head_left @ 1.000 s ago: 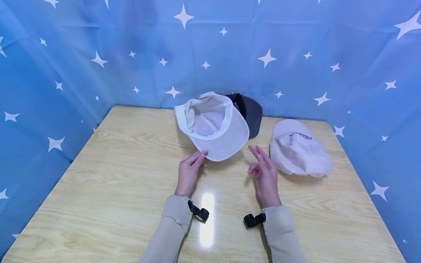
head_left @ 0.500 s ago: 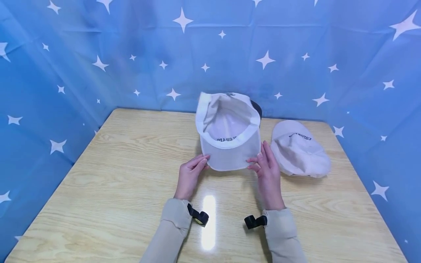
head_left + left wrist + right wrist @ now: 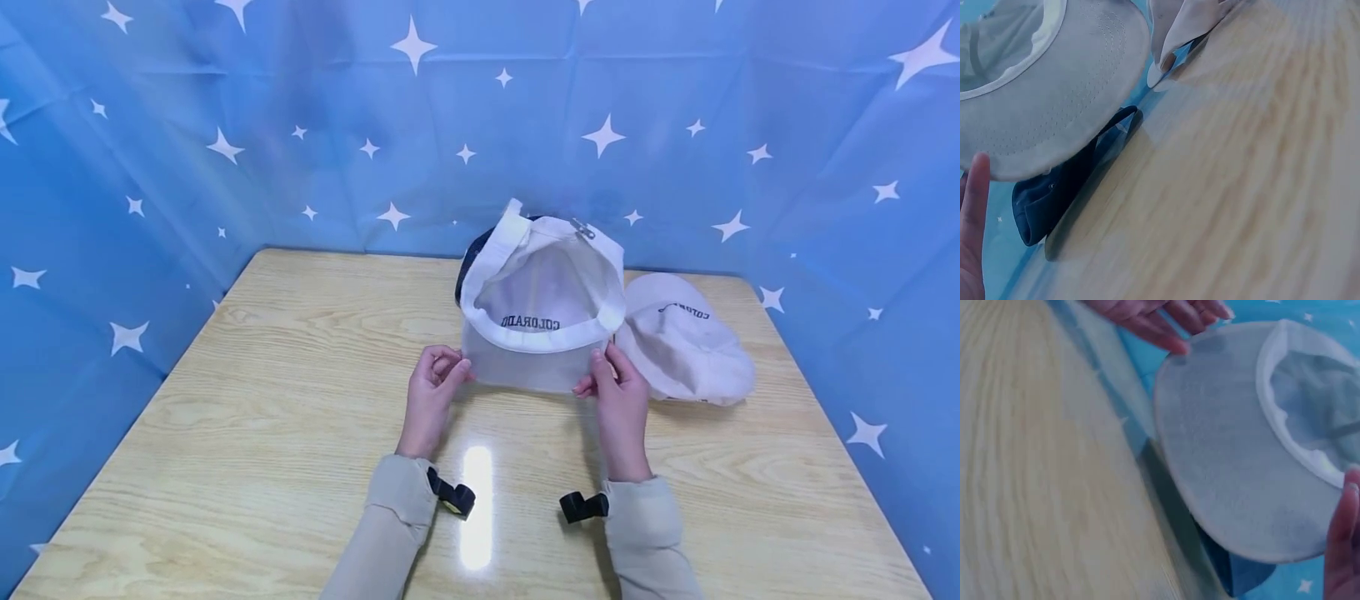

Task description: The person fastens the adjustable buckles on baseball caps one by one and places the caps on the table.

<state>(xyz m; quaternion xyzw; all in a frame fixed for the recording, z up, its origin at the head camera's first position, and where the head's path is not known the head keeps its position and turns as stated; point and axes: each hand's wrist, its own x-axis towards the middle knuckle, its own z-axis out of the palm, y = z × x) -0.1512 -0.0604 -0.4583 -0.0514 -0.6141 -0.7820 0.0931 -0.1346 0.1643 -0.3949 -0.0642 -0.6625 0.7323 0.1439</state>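
A white baseball cap (image 3: 531,372) is held up off the table, its inside and brim underside facing me. "COLORADO" shows reversed through the front. My left hand (image 3: 432,400) pinches the left edge of the brim, thumb on the near side. At the brim's right edge, my right hand (image 3: 621,412) pinches it the same way. In the right wrist view the brim (image 3: 1222,444) spans between both hands. Behind the held cap, a black cap (image 3: 468,268) is mostly hidden.
Another pale cap (image 3: 686,346) with dark lettering lies on the wooden table (image 3: 262,400), close beside my right hand. A blue curtain (image 3: 525,117) with white stars stands along the back and both sides.
The white cap has swung rightward and squared up, its opening now facing me. My right hand, earlier apart from it, has taken hold of the brim. The left hand has kept its grip.
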